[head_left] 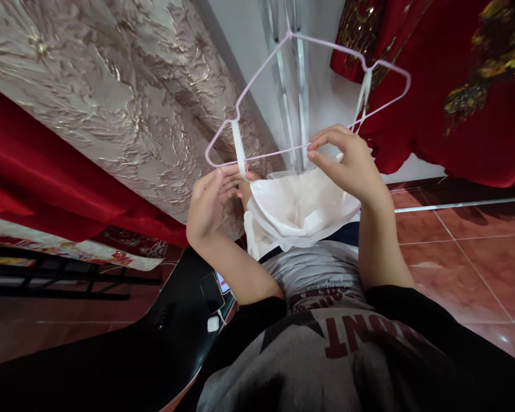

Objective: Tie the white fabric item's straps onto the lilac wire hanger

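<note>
Hanger (274, 153), thin pale-pink wire, held up in front of the chest and tilted, right end higher than left, hook cut off by the top edge of view. Carried a white garment (300, 212) by two narrow straps: left strap (239, 147) seated in the notch at the left shoulder, right strap (363, 96) looped over the wire near the right shoulder. Left hand (210, 200) closed, thumb and fingers pinched together on the left strap just under the bottom bar. Right hand (352, 166) curled, fingertips and thumb clamped on the bottom bar near its middle, directly above the bunched garment.

Crowded on both flanks. Pale embroidered fabric (124, 97) hung close behind the hanger's left corner; red gold-embroidered garment (446, 86) hung close behind its right end. Between them only a narrow strip of white wall (240, 40) with shiny metal rods (301, 86), seen through the wire frame. Open room lower right, over bare reddish floor tiles (463, 246). Lower left taken up by a black glossy surface (171, 326) with a phone (212, 290) lying on it, just beside the left forearm.
</note>
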The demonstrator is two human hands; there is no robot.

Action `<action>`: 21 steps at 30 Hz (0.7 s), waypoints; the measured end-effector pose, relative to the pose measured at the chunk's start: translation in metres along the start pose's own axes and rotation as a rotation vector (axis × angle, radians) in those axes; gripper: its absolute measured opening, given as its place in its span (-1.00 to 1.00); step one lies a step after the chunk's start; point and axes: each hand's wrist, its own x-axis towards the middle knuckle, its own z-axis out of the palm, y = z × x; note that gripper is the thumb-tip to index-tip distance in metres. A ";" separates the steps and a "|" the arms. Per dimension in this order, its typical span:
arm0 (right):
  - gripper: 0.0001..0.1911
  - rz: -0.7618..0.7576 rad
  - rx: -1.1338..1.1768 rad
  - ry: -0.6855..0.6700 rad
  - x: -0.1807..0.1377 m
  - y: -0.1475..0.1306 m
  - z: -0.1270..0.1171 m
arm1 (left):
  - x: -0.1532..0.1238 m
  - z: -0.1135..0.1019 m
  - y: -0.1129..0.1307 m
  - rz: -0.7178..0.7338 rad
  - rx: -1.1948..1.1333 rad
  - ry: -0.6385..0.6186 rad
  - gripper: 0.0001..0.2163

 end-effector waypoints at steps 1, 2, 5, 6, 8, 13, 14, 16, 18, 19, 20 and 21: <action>-0.93 0.007 0.001 0.011 0.000 -0.001 0.000 | -0.001 0.001 0.001 0.013 -0.013 -0.016 -0.59; -0.92 0.011 -0.001 0.020 0.000 -0.002 0.001 | -0.001 0.003 0.002 0.026 -0.030 -0.018 -0.55; -0.90 0.012 -0.025 0.021 -0.001 -0.006 0.003 | 0.004 0.015 0.008 0.118 -0.115 0.023 -0.49; -0.90 0.009 -0.037 0.007 -0.001 -0.007 0.003 | 0.006 0.019 0.011 0.174 -0.157 0.031 -0.48; -0.91 0.001 -0.054 -0.038 -0.002 -0.009 0.001 | 0.011 0.024 0.016 0.292 -0.233 0.061 -0.50; -0.93 0.007 -0.067 -0.109 -0.003 -0.007 -0.009 | 0.016 0.003 0.003 0.410 -0.180 0.465 -0.62; -0.93 0.008 -0.067 -0.111 -0.003 -0.006 -0.009 | 0.016 -0.002 -0.002 0.388 -0.155 0.534 -0.64; -0.93 -0.001 -0.063 -0.122 -0.003 -0.006 -0.007 | 0.017 -0.008 -0.013 0.302 -0.114 0.550 -0.69; -0.92 -0.016 -0.060 -0.149 -0.003 -0.009 -0.002 | 0.019 -0.003 -0.019 0.204 -0.091 0.409 -0.75; -0.91 -0.023 -0.058 -0.162 -0.003 -0.010 0.000 | 0.020 0.002 -0.021 0.170 -0.096 0.327 -0.77; -0.89 -0.032 -0.050 -0.170 -0.003 -0.011 0.001 | 0.021 0.009 -0.021 0.158 -0.112 0.268 -0.79; -0.88 -0.042 -0.035 -0.176 -0.003 -0.012 0.001 | 0.022 0.016 -0.021 0.166 -0.137 0.237 -0.82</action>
